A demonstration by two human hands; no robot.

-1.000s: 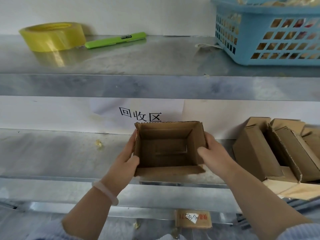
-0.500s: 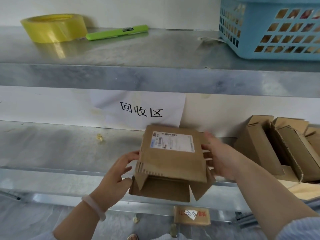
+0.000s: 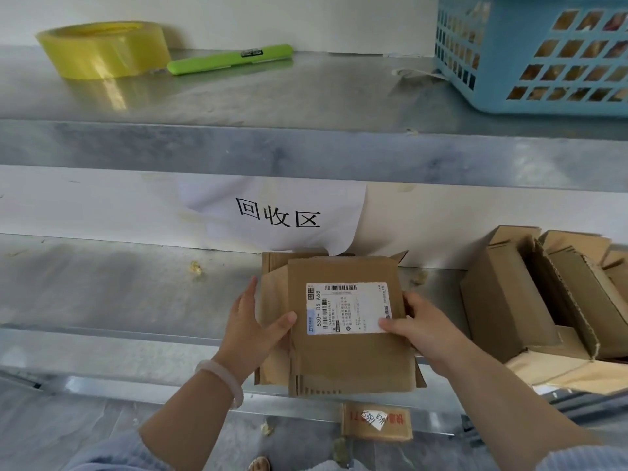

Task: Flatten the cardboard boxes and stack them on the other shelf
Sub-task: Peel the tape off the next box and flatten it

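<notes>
Cardboard box (image 3: pixel 346 355) at centre frame is collapsed flat: brown corrugated, layered panels, one flap sticking out on the left, a perforated tear strip along the lower edge. A white shipping label (image 3: pixel 348 309) with barcodes sits on the top face, turned sideways.

The box lies across the front lip of the middle shelf (image 3: pixel 119 294) with its lower end overhanging. Can't tell if it bears on the metal.

Left hand (image 3: pixel 251 331): thumb pressed on the top face, fingers straight along the left flap. White bracelet (image 3: pixel 221 379) on that wrist. Right hand (image 3: pixel 421 331): thumb on the label's corner, fingers wrapped under the right edge. Both are holding the box.

Shelves are dull galvanised sheet metal, scuffed, with a few crumbs of debris. White wall behind, with a paper sign (image 3: pixel 278 212) reading 回收区.

Right edge, same shelf: open boxes (image 3: pixel 509 300), not collapsed, tilted and packed together.

Upper shelf (image 3: pixel 272 96): yellow tape roll (image 3: pixel 102 51) upper left, green cutter (image 3: pixel 231 59) just beside it, blue plastic lattice basket (image 3: pixel 530 56) upper right.

Small taped parcel (image 3: pixel 375 421) below the shelf edge, grey floor beneath.
</notes>
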